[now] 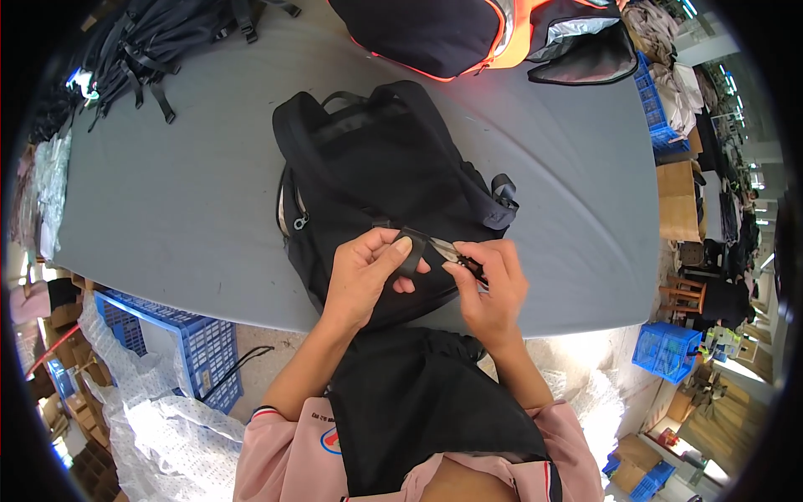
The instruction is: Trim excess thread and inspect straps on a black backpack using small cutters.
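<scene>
A black backpack [393, 180] lies on the grey table with its shoulder straps facing up and its top pointing away from me. Over its lower part, my left hand [368, 272] pinches a piece of black webbing strap [411, 251] between thumb and fingers. My right hand [493, 280] is closed around small thread snips [452, 251] with dark handles. The metal blades point left and meet the edge of the strap; whether they touch a thread is too small to tell. A zipper pull [300, 223] hangs at the bag's left side.
Several black backpacks [155, 50] are piled at the far left of the table [201, 209]. An orange and black bag [443, 38] stands at the far edge. A blue crate [201, 351] with clear plastic wrap [159, 427] sits at the near left; another blue crate [667, 351] stands right.
</scene>
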Action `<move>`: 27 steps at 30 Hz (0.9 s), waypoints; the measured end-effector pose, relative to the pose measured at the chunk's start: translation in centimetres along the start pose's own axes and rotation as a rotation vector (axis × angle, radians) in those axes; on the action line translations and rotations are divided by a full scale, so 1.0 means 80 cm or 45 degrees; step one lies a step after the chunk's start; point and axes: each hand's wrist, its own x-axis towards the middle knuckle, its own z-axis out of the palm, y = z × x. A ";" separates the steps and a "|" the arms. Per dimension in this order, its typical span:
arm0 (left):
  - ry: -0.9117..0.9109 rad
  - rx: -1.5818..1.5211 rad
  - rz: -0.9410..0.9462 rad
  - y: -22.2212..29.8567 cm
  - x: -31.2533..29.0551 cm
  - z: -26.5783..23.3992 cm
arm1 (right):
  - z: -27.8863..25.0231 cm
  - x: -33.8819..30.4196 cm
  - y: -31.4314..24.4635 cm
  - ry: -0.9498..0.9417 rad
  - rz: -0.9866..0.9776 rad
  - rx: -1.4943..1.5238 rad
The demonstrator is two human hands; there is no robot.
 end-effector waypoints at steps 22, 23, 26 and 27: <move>-0.098 0.568 0.261 0.006 0.027 0.031 | 0.007 0.038 0.023 -0.082 0.257 0.684; -0.071 0.700 0.325 0.006 0.022 0.029 | 0.005 0.036 0.021 -0.128 0.208 0.580; -0.030 0.817 0.417 0.002 0.022 0.026 | 0.007 0.036 0.022 -0.172 0.263 0.585; -0.023 0.916 0.456 -0.001 0.023 0.023 | 0.008 0.036 0.024 -0.194 0.306 0.602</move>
